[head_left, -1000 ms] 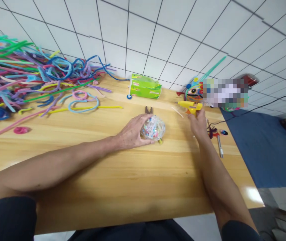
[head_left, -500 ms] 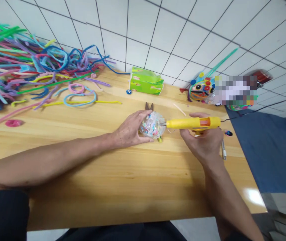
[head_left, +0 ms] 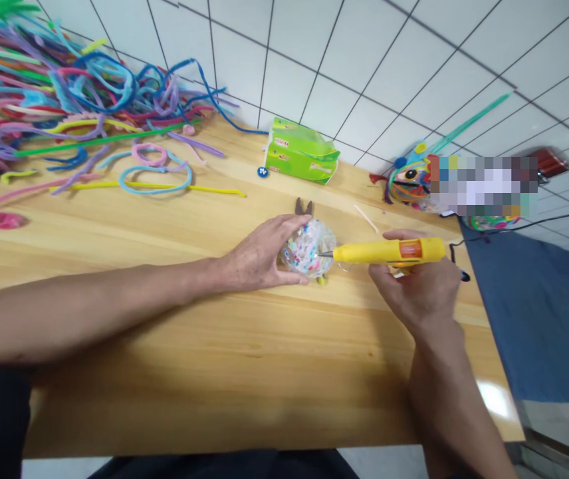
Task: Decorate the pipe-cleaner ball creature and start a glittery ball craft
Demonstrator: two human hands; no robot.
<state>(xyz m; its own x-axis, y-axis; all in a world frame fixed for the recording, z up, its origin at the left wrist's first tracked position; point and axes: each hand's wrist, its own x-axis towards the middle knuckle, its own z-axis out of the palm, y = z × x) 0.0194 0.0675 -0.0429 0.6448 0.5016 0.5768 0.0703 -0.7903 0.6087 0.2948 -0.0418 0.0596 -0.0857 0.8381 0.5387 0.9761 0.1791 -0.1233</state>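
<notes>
My left hand (head_left: 272, 256) is closed around the left side of a clear ball (head_left: 310, 247) with colourful bits inside, thumb below and fingers above. My right hand (head_left: 421, 283) grips a yellow hot glue gun (head_left: 389, 251), which lies level and points left. Its metal nozzle is at the ball's right part; whether it touches the surface I cannot tell. Dark metal jaws of a tool (head_left: 304, 207) stick out behind the ball, and a small yellow-green piece (head_left: 321, 280) shows below it. The rest of that tool is hidden.
A big heap of coloured pipe cleaners (head_left: 80, 100) covers the back left. By the tiled wall stand a green tissue pack (head_left: 300, 152) and a decorated craft piece (head_left: 409, 179). A blue button (head_left: 262, 172) lies near the pack. The glue gun's black cord (head_left: 538, 216) runs right.
The view has shifted and tilted slightly. Both hands keep their hold, and the nozzle stays at the ball's right part with little visible movement.
</notes>
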